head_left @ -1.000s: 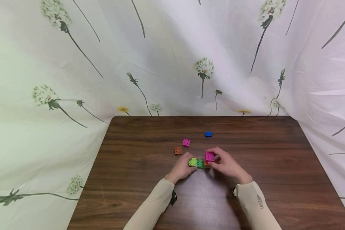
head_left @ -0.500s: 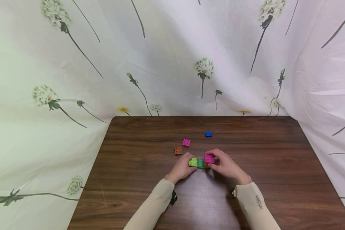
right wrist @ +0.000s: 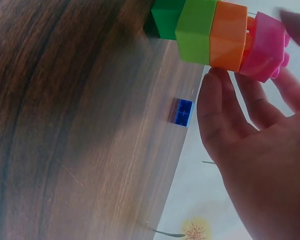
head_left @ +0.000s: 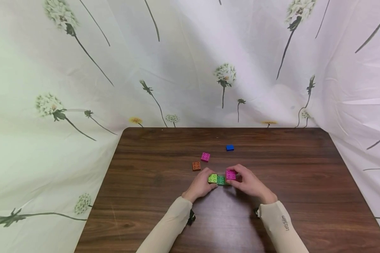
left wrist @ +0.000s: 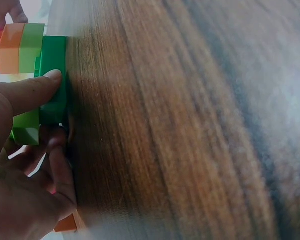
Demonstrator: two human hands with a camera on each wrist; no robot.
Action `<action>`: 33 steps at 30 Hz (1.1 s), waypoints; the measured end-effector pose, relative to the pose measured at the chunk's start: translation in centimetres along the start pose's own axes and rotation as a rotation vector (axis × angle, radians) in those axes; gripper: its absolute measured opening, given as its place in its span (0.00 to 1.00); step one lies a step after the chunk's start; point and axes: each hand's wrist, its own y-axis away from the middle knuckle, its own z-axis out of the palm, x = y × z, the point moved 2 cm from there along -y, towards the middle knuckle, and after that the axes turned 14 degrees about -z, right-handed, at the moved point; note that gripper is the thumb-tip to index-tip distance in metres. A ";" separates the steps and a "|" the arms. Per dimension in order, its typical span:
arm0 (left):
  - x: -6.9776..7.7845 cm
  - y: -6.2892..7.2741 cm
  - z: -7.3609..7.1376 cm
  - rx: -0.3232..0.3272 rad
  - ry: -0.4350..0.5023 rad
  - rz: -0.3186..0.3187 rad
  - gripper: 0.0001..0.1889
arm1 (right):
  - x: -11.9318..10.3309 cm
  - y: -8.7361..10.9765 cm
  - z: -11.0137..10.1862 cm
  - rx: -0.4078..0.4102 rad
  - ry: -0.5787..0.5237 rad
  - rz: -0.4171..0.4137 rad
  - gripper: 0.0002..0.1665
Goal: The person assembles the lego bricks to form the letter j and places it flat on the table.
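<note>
At mid-table, my left hand (head_left: 200,184) grips the left end of a dark green brick (head_left: 221,180), its thumb against the side. A light green brick (head_left: 212,178) sits on that end. On the other end rises a stack: another light green brick (right wrist: 196,32), an orange brick (right wrist: 229,37), and a pink brick (right wrist: 265,47) on top. My right hand (head_left: 249,181) pinches the pink brick between thumb and fingers. In the right wrist view the pink brick looks slightly tilted, and orange studs show in a gap beneath it.
Beyond the left hand lie a brown-orange brick (head_left: 196,166) and a second pink brick (head_left: 205,157). Farther back is a blue brick (head_left: 229,148). All rest on the dark wooden table (head_left: 152,182), with a dandelion-print cloth (head_left: 190,70) behind it.
My right hand has lowered slightly with the pink brick, which now covers the orange brick in the head view. The left hand and the loose bricks have stayed put.
</note>
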 end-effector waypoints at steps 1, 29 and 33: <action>0.0 0.0 0.0 0.000 0.002 0.001 0.18 | 0.0 0.0 0.0 0.005 0.001 0.011 0.21; -0.1 -0.1 0.1 0.001 -0.013 -0.008 0.19 | 1.7 0.7 1.6 0.047 -0.424 0.290 0.25; -0.1 -0.1 0.1 0.002 -0.010 -0.013 0.20 | 1.8 0.6 1.6 0.049 -0.407 0.278 0.25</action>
